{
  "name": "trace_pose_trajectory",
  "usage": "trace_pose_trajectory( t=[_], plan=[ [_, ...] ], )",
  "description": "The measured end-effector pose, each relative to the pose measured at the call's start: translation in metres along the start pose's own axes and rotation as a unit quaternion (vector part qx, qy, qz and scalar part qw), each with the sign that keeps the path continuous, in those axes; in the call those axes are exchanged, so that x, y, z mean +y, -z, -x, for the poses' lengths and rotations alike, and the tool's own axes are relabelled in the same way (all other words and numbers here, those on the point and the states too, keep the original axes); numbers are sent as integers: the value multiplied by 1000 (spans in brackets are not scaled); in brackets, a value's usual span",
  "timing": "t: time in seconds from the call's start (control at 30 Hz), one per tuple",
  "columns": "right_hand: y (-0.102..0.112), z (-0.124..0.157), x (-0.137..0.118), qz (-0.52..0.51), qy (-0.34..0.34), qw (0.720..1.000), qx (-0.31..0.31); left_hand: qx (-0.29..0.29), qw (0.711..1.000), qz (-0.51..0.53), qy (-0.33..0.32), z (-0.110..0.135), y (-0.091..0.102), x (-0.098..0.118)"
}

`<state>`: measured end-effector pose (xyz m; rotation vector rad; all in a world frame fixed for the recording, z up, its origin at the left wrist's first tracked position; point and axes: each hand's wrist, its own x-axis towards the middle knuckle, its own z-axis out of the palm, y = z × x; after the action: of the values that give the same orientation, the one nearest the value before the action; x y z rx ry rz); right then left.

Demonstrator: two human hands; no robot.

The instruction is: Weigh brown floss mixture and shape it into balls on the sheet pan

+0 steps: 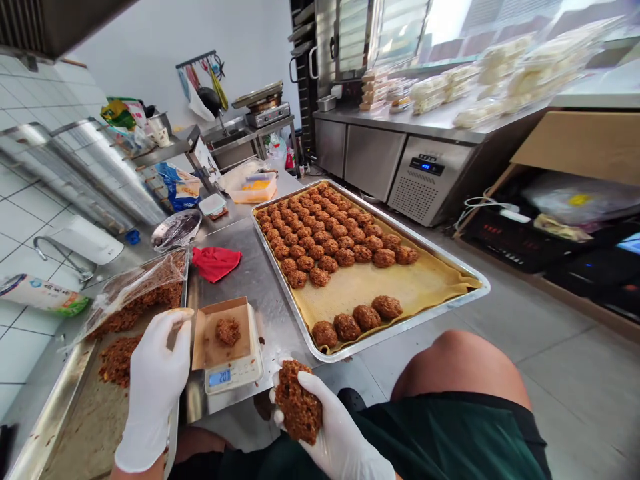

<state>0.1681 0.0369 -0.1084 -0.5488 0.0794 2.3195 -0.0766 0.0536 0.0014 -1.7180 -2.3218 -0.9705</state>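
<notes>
Steel table [250, 283], set in a tiled kitchen, is crowded by a tray [281, 277] of patties [325, 233], a red cloth [216, 261] and a scale [234, 373], beside which the left hand [155, 387] is held with grip wide, while a coarse brown lump [299, 408] is clasped in the right hand [337, 437] at the near edge.

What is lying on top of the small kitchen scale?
A brown paper sheet with one small lump of brown mix on it. The paper covers the scale's platform; only its lit display shows.
</notes>
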Motion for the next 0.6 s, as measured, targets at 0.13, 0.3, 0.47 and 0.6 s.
trace_pose_trajectory(
  t=[0.13,0.3,0.47,0.6],
  plan=[
    [1,-3,-4,-21,-14,999,-31,-11,999,16,36,41,5,26],
    [4,-6,-8,-36,-9,994,-103,-110,988,63,-92,110,-38,65],
    [6,-10,-9,5,-2,997,-72,-128,985,52,-100,136,-61,71],
    [3,-16,-6,62,-21,998,24,-131,987,61,-74,136,-61,67]
  ],
)
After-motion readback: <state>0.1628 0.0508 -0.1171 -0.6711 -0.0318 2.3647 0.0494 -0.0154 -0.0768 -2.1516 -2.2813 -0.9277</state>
